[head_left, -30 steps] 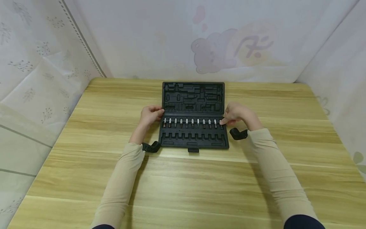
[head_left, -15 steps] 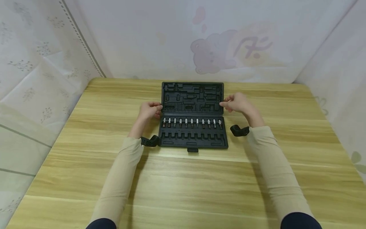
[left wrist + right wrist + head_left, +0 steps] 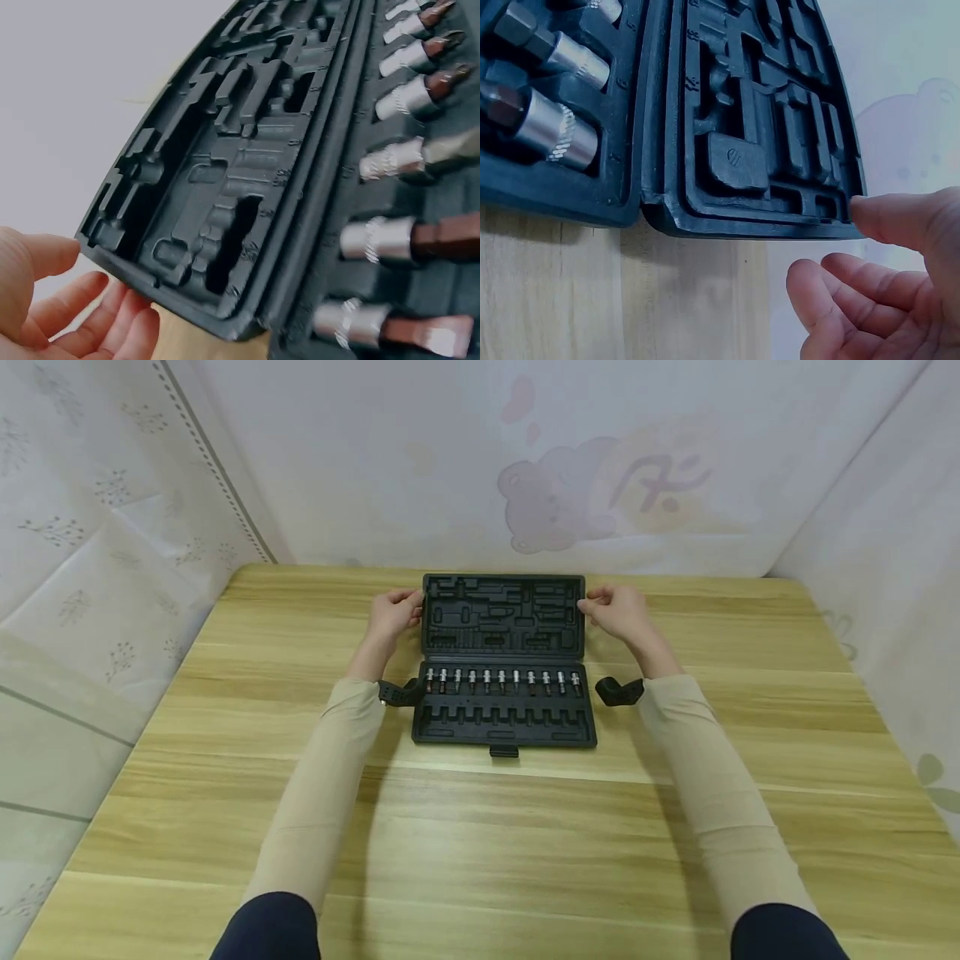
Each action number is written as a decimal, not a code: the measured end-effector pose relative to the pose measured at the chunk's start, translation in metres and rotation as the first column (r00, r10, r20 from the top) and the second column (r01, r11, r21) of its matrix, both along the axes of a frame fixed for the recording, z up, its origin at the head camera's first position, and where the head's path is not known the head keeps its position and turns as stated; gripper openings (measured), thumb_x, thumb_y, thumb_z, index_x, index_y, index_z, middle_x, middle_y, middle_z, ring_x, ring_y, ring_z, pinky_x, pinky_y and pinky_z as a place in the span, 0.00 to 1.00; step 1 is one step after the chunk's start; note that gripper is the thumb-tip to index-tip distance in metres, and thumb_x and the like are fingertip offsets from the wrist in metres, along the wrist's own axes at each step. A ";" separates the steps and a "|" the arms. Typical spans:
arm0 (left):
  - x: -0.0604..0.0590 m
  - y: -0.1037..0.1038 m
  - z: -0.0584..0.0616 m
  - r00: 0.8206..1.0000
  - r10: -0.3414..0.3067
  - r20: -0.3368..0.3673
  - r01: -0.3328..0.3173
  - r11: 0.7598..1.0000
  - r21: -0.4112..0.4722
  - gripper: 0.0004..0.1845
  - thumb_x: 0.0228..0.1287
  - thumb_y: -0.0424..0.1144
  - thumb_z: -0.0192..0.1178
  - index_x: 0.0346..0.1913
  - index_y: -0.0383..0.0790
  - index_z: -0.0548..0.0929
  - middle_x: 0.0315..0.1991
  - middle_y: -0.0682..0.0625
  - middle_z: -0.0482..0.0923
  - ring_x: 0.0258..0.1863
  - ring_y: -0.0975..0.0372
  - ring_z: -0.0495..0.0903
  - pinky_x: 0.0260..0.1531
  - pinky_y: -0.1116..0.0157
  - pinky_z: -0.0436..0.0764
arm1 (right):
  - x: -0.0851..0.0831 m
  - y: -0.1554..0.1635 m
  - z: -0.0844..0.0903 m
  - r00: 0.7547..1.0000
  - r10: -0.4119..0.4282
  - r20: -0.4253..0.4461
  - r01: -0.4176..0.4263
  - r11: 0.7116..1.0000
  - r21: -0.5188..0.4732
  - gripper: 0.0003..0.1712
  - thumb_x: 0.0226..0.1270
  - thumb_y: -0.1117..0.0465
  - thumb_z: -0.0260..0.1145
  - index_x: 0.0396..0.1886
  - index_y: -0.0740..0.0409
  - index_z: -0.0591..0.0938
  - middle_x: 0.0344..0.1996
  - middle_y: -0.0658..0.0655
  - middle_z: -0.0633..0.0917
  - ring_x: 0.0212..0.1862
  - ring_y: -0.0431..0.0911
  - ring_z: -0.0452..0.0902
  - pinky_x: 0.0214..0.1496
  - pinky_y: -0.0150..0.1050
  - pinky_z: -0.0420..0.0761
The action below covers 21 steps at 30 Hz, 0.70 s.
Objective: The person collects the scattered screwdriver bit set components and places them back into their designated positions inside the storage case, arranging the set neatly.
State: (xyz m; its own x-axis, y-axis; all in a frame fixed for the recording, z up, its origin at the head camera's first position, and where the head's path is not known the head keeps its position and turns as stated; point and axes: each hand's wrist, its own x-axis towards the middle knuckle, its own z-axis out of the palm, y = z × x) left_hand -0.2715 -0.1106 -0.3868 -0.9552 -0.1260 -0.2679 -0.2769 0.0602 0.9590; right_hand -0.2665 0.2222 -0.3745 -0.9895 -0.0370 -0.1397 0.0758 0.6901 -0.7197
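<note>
A black plastic bit-set case [image 3: 506,735] lies open on the table, its lid [image 3: 502,602] leaning back at the far side. A row of silver bit sockets [image 3: 394,97] with dark and reddish tips fills the upper slots of the base; the front slots hold none. My left hand [image 3: 393,614] is at the lid's left edge, thumb tip at the outer corner and loosely bent fingers just below the rim in the left wrist view. At the opposite edge, my right hand [image 3: 618,612] touches the lid's corner with its thumb, while its bent fingers stay apart from the rim.
The wood-grain table [image 3: 480,843] spreads around the case. Pale printed cloth [image 3: 375,460] hangs behind the table and along both sides. A black latch [image 3: 504,751] sticks out from the case's front edge. Black wrist cameras [image 3: 619,692] sit near both sides of the base.
Both hands have slid away from me along the case's sides to the lid's upper edges. My right hand has left the rightmost bit socket in the row. The lid stays open.
</note>
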 end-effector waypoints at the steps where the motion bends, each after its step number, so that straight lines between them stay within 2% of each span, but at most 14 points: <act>1: -0.002 0.001 0.001 1.000 -0.002 -0.004 0.002 1.000 0.003 0.20 0.69 0.40 0.53 0.59 0.34 0.75 0.56 0.42 0.73 0.43 0.59 0.76 0.49 0.64 0.77 | -0.001 -0.001 -0.001 1.000 -0.001 0.005 0.002 1.000 -0.013 0.27 0.71 0.53 0.55 0.61 0.68 0.71 0.48 0.68 0.78 0.47 0.60 0.76 0.45 0.45 0.76; 8: -0.011 0.007 0.006 0.999 0.018 -0.031 -0.018 1.000 -0.007 0.19 0.69 0.39 0.54 0.60 0.37 0.76 0.44 0.46 0.74 0.35 0.63 0.72 0.47 0.63 0.77 | -0.008 -0.007 -0.001 0.998 -0.015 0.059 0.018 0.999 -0.050 0.29 0.73 0.55 0.51 0.67 0.68 0.64 0.56 0.69 0.72 0.52 0.60 0.74 0.52 0.50 0.75; 12: -0.015 0.008 0.009 1.000 0.016 -0.012 -0.017 1.000 -0.023 0.18 0.70 0.38 0.53 0.60 0.38 0.76 0.50 0.45 0.75 0.37 0.63 0.72 0.47 0.64 0.77 | -0.011 -0.010 0.000 0.998 -0.027 0.055 0.031 0.997 -0.064 0.27 0.74 0.61 0.50 0.67 0.71 0.62 0.58 0.71 0.70 0.53 0.60 0.72 0.53 0.49 0.75; 16: -0.015 0.007 0.011 1.000 0.008 -0.003 -0.008 1.000 -0.020 0.18 0.70 0.36 0.52 0.60 0.38 0.75 0.57 0.43 0.73 0.43 0.60 0.73 0.49 0.63 0.76 | -0.011 -0.010 -0.001 0.999 -0.043 0.028 0.046 0.992 -0.116 0.26 0.72 0.65 0.50 0.65 0.74 0.63 0.58 0.73 0.70 0.53 0.61 0.71 0.51 0.46 0.76; 21: -0.010 0.005 0.015 1.000 -0.007 -0.028 0.007 1.000 0.008 0.18 0.69 0.35 0.53 0.60 0.36 0.75 0.58 0.42 0.72 0.41 0.60 0.74 0.50 0.63 0.76 | -0.005 -0.007 -0.001 0.997 -0.057 -0.044 0.050 0.987 -0.151 0.24 0.70 0.66 0.54 0.62 0.74 0.68 0.52 0.71 0.73 0.47 0.55 0.72 0.37 0.31 0.75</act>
